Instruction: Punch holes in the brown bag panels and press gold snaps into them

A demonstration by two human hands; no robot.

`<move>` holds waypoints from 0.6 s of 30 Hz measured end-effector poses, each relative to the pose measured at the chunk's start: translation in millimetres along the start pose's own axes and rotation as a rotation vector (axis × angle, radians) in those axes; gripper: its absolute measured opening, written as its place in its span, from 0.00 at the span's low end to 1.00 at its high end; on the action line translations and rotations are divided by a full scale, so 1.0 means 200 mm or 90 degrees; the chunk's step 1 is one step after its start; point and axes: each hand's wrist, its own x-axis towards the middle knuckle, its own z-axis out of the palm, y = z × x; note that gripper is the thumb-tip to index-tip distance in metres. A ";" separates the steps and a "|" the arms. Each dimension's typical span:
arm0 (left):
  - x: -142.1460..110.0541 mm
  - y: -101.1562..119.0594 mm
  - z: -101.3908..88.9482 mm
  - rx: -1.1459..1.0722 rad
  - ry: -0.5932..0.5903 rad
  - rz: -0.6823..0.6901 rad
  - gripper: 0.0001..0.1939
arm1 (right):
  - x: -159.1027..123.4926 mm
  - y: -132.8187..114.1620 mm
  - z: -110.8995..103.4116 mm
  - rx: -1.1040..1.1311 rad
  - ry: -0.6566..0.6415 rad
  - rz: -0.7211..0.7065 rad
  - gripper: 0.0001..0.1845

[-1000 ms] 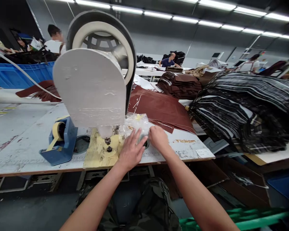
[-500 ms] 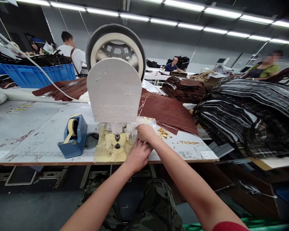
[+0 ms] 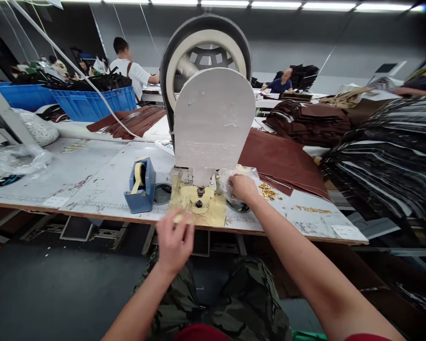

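My right hand (image 3: pixel 244 187) grips a clear plastic bag (image 3: pixel 252 174) beside the press machine (image 3: pixel 213 118), its fingers closed on the thin film. The fingertips are partly lost in the crinkled plastic. In front of the table edge my left hand (image 3: pixel 174 240) hangs in the air with its fingers apart and somewhat blurred, and I see nothing held in it. Between the hands lies the machine's yellow-taped base (image 3: pixel 213 219), with a small dark die (image 3: pixel 199 204) under the punch (image 3: pixel 200 191). A pile of small gold-coloured metal pieces (image 3: pixel 269 192) lies right of the bag.
A blue tape dispenser (image 3: pixel 141 189) stands left of the machine. Brown sheets (image 3: pixel 284 154) lie behind the gold pieces, and stacked black material (image 3: pixel 386 156) is at the right. A blue crate (image 3: pixel 92 104) stands at the back left. Other people work farther back.
My left hand has left my right hand and moved left to the table's front edge. My right hand stays at the plastic bag. The head view has shifted left and down.
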 end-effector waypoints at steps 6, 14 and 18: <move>0.13 -0.45 -0.15 0.198 0.019 -0.219 0.45 | -0.12 -0.05 -0.08 0.010 0.166 0.073 0.22; 0.28 -0.62 -0.03 0.132 -0.110 -0.240 0.43 | -0.39 -0.38 -0.07 0.622 0.254 0.096 0.17; 0.24 -0.63 -0.03 0.119 -0.029 -0.258 0.43 | -0.41 -0.56 0.00 0.966 0.073 0.151 0.17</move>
